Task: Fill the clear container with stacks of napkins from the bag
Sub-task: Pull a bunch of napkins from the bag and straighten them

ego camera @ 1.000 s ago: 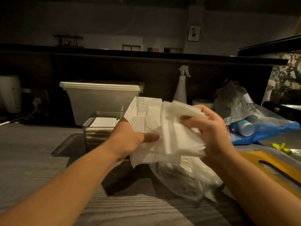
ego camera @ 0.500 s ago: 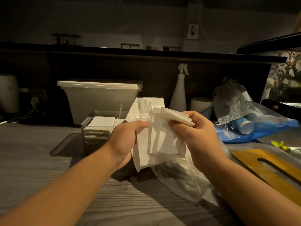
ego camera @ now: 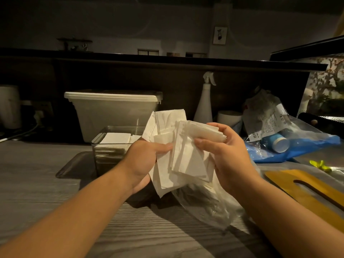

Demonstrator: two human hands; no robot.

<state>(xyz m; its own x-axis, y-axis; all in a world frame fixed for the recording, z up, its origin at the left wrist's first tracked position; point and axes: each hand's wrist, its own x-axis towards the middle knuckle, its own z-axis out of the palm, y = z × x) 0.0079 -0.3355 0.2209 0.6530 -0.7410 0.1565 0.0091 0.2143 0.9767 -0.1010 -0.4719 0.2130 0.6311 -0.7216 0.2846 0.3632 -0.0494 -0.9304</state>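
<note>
Both hands grip one untidy bundle of white napkins [ego camera: 186, 161] above the table [ego camera: 46, 192]. The left hand [ego camera: 143, 161] grasps its left edge, thumb lying across the front sheets. The right hand [ego camera: 227, 155] pinches a folded wad at the upper right corner, fingers curled round it. Just beneath the bundle, the clear plastic bag [ego camera: 208, 202] lies crumpled on the near table. The clear container [ego camera: 111, 151] stands just left of the left hand, on a dark tray [ego camera: 74, 166], with flat napkins already stacked inside. Behind it sits a pale lidded tub [ego camera: 111, 112]; a white spray bottle [ego camera: 203, 107] stands further right. On the far right lie a blue plastic bag [ego camera: 307, 148] and a yellow board [ego camera: 307, 189].
</note>
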